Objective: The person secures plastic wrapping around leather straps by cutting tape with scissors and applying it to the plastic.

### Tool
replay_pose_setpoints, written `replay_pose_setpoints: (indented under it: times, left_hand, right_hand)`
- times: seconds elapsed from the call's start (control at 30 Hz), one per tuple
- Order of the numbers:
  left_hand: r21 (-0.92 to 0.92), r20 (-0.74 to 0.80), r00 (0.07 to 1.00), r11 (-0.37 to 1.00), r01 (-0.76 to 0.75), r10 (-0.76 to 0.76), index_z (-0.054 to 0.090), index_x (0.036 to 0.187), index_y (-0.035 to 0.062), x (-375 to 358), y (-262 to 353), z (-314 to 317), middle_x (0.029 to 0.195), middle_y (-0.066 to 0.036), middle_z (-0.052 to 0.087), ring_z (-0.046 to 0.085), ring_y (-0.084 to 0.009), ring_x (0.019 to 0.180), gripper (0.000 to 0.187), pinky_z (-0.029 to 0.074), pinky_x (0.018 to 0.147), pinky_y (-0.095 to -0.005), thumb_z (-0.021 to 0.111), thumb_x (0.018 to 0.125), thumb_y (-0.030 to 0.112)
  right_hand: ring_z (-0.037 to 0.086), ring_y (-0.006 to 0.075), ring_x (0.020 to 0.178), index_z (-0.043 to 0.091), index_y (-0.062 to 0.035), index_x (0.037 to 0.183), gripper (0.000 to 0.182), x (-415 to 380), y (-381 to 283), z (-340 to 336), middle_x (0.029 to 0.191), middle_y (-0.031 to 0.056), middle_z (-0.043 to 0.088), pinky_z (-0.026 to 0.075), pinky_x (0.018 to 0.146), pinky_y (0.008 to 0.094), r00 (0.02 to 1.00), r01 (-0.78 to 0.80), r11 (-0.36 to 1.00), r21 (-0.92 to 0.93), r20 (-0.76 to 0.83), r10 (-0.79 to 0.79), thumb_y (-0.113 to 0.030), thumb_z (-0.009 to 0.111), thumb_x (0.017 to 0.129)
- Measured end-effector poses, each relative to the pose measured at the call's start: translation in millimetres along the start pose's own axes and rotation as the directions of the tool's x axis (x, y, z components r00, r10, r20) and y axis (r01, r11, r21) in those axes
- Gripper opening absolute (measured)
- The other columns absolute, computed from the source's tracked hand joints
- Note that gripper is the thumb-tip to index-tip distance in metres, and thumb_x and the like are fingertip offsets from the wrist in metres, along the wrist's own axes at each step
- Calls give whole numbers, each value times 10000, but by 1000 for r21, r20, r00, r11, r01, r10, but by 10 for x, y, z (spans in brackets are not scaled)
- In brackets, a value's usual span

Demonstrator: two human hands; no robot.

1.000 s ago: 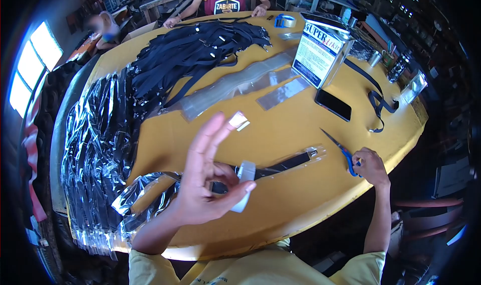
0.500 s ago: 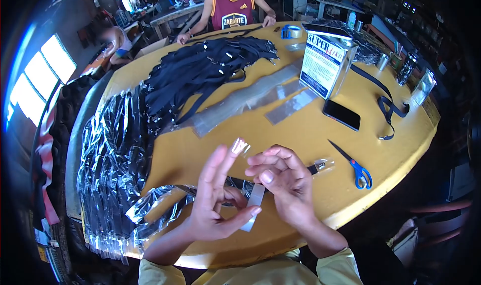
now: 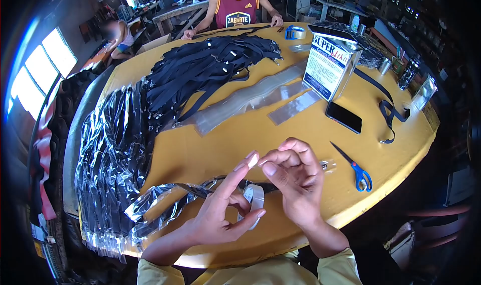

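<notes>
Left hand (image 3: pixel 223 215) half curled, roll (image 3: pixel 257 199) of shiny, translucent tape held between thumb and fingers, index stuck up. Right hand (image 3: pixel 300 184) partly closed, thumb and fingertips right by that index tip; can't tell if it grips anything. Roll's above the smooth yellow table (image 3: pixel 240 134), near a flat black strap (image 3: pixel 271 186). Crinkly clear film (image 3: pixel 143 206) lies left.

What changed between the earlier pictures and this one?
The right hand let go of the scissors, which now lie on the table, and moved leftward, close to the left hand; whether it grips anything is unclear. The left hand still holds the tape roll. The can and phone stayed put.
</notes>
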State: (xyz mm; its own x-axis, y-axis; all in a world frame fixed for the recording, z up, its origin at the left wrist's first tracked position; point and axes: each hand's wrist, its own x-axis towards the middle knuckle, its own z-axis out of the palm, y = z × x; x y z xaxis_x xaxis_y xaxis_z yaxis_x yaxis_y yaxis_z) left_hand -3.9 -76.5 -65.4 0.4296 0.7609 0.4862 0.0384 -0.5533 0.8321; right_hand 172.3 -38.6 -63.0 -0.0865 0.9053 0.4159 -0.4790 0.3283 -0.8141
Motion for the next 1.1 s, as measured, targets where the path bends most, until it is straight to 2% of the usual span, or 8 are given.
replay_pose_setpoints:
  times: [0.37,0.43,0.47,0.5,0.6,0.8,0.9,1.1]
  left_hand:
    - [422,98,991,898,-128,95,51,1615,161,-154,89,106,1561,-387,226,614,-435,1200,1053,592,669,-289,737,849,-66]
    - [390,307,941,884,-259,141,113,1614,174,-217,94,226,1561,-372,245,633,-450,1152,878,597,671,-310,665,946,39]
    - [352,421,888,936,27,-184,179,1609,215,-308,93,347,1579,-343,242,712,-376,932,789,586,619,-292,587,956,45]
    - [338,421,887,941,38,-187,179,1609,215,-308,46,427,1579,-343,242,712,-376,932,789,586,619,-292,587,956,45]
    - [504,651,759,732,-459,28,206,1603,318,-270,-94,690,1608,-262,272,625,-152,642,957,513,506,-264,590,776,29]
    - [577,649,760,658,-484,-10,317,1575,238,-229,-206,703,1553,-166,416,627,-143,704,845,530,634,-304,623,800,97]
    - [755,372,914,520,-399,161,601,1359,202,-253,-259,347,1358,-120,586,666,-193,818,573,531,702,-343,737,802,196]
    - [829,165,969,558,-35,-185,727,1082,150,-282,-318,-196,1088,-19,654,636,-196,1038,297,506,864,-383,782,799,221]
  right_hand:
    - [680,135,885,435,20,1300,426,183,-486,-397,913,87,698,487,773,259,984,175,850,-496,100,-145,35,654,935]
    - [674,131,866,450,17,1304,420,234,-516,-496,896,74,689,485,777,259,990,138,845,-517,81,-113,44,643,932]
    - [667,126,853,462,9,1303,420,259,-517,-559,890,68,685,484,779,257,989,140,809,-571,127,-81,54,639,925]
    - [660,122,839,474,1,1301,421,274,-506,-607,884,62,681,483,780,256,984,145,769,-622,173,-46,65,636,917]
    - [647,113,801,512,-28,1287,415,286,-424,-699,862,46,671,500,763,270,966,134,715,-687,252,61,70,640,904]
    - [675,277,760,528,-61,1257,423,322,-70,-817,835,92,650,528,743,398,861,127,648,-751,408,304,16,672,866]
    - [676,249,765,525,-59,1254,399,309,97,-851,851,84,642,528,722,386,823,95,655,-750,429,371,-5,669,886]
    - [649,160,820,521,-54,1277,402,163,400,-852,912,59,620,568,740,314,709,5,692,-722,491,507,6,669,908]
